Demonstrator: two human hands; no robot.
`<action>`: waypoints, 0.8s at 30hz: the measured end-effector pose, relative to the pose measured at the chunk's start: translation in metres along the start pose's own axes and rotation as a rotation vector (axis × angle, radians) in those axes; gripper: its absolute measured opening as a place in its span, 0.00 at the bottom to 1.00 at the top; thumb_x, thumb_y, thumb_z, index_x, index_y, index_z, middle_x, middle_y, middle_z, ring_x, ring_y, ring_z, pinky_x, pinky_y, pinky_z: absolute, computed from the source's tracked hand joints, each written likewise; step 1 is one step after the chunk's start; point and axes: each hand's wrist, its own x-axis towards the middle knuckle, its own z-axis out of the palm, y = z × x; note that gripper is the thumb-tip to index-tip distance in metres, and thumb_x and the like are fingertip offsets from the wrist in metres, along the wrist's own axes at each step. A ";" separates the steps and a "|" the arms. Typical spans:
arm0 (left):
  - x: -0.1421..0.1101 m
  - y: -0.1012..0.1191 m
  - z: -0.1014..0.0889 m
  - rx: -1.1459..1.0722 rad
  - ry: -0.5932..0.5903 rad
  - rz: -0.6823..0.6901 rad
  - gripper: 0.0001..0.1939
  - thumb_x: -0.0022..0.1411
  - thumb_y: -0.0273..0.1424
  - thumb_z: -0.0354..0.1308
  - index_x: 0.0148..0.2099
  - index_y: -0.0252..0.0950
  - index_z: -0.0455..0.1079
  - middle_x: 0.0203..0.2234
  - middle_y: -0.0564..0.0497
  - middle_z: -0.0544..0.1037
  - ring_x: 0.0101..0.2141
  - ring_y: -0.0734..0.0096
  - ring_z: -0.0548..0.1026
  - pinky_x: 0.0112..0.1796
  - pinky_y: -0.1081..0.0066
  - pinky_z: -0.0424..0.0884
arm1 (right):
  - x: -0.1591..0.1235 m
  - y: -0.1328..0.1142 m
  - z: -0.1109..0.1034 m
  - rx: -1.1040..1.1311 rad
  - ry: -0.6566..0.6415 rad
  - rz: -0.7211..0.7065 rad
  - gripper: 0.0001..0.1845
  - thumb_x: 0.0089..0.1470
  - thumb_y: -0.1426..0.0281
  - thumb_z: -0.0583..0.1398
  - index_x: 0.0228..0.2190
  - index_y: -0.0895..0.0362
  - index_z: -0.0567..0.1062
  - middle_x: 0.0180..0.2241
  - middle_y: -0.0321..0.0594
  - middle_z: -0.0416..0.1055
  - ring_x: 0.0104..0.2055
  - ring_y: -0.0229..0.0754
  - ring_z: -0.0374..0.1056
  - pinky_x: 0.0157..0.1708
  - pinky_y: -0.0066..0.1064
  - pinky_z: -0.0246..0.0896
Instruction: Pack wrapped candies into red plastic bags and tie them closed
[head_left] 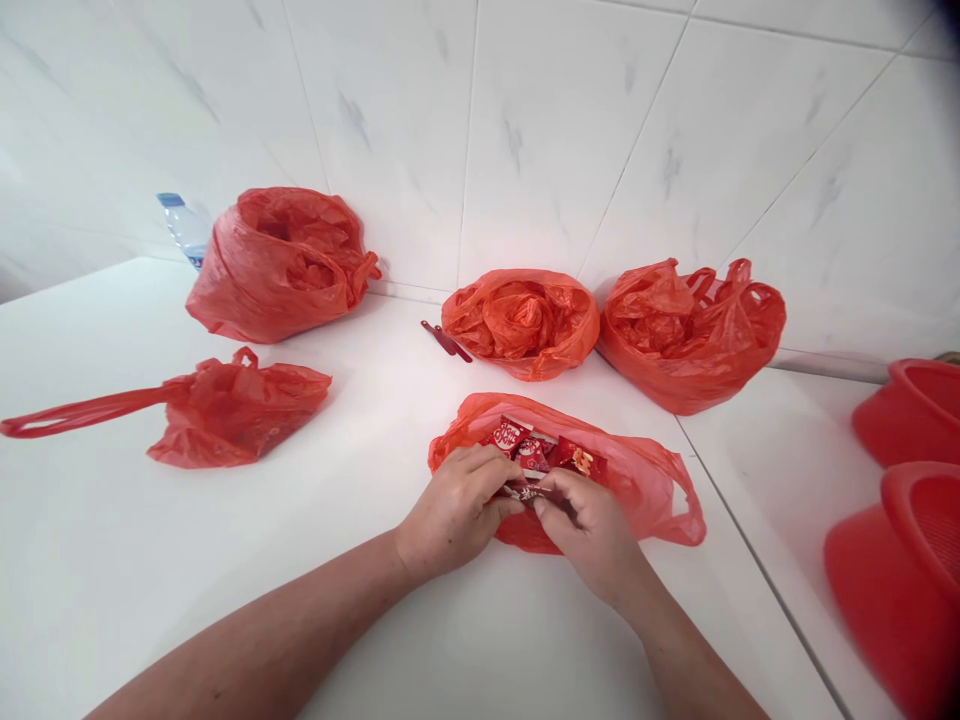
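An open red plastic bag lies on the white counter in front of me, holding several small red wrapped candies. My left hand and my right hand meet at the bag's near mouth. Both have their fingers curled and pinch one small red and white wrapped candy between them, just above the bag's edge.
Other red plastic bags sit around: a large one at back left, a flat one at left, two at the back. A water bottle, a red clip and red baskets at right.
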 end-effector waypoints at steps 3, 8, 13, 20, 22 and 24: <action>0.000 0.001 -0.001 -0.018 0.004 -0.038 0.06 0.58 0.24 0.58 0.39 0.36 0.67 0.31 0.50 0.75 0.33 0.67 0.71 0.34 0.67 0.66 | 0.000 0.001 0.000 0.024 -0.004 0.023 0.05 0.53 0.71 0.54 0.28 0.56 0.70 0.25 0.34 0.65 0.25 0.36 0.59 0.23 0.27 0.54; 0.000 0.002 0.000 -0.041 0.021 -0.051 0.09 0.58 0.24 0.57 0.43 0.38 0.68 0.33 0.50 0.77 0.36 0.66 0.73 0.38 0.65 0.68 | -0.001 -0.001 -0.003 0.105 -0.018 -0.038 0.08 0.57 0.66 0.53 0.35 0.55 0.70 0.30 0.36 0.69 0.31 0.38 0.64 0.30 0.28 0.60; -0.003 0.000 0.001 0.002 0.057 -0.067 0.22 0.59 0.30 0.58 0.56 0.39 0.61 0.40 0.47 0.77 0.39 0.62 0.74 0.43 0.60 0.69 | 0.000 -0.001 -0.005 0.095 0.043 -0.058 0.14 0.60 0.63 0.50 0.28 0.55 0.69 0.27 0.37 0.68 0.31 0.39 0.64 0.32 0.29 0.61; 0.001 -0.006 -0.001 0.002 0.088 -0.086 0.15 0.60 0.38 0.57 0.48 0.38 0.68 0.38 0.46 0.78 0.38 0.62 0.74 0.41 0.62 0.69 | 0.000 0.000 -0.005 0.115 0.067 -0.058 0.13 0.60 0.64 0.51 0.26 0.55 0.68 0.26 0.35 0.67 0.29 0.37 0.62 0.30 0.27 0.59; 0.001 -0.006 -0.001 0.000 0.084 -0.075 0.09 0.60 0.34 0.58 0.43 0.38 0.69 0.35 0.48 0.78 0.36 0.64 0.74 0.39 0.64 0.68 | 0.000 0.000 -0.005 0.098 0.068 -0.063 0.13 0.60 0.64 0.51 0.25 0.55 0.67 0.25 0.34 0.65 0.28 0.37 0.61 0.29 0.26 0.57; 0.000 -0.005 0.000 0.002 0.086 -0.061 0.06 0.60 0.31 0.59 0.40 0.38 0.69 0.32 0.50 0.77 0.34 0.66 0.74 0.38 0.65 0.67 | 0.000 0.000 -0.006 0.087 0.057 -0.066 0.13 0.59 0.64 0.51 0.26 0.55 0.67 0.25 0.34 0.64 0.28 0.37 0.60 0.28 0.26 0.56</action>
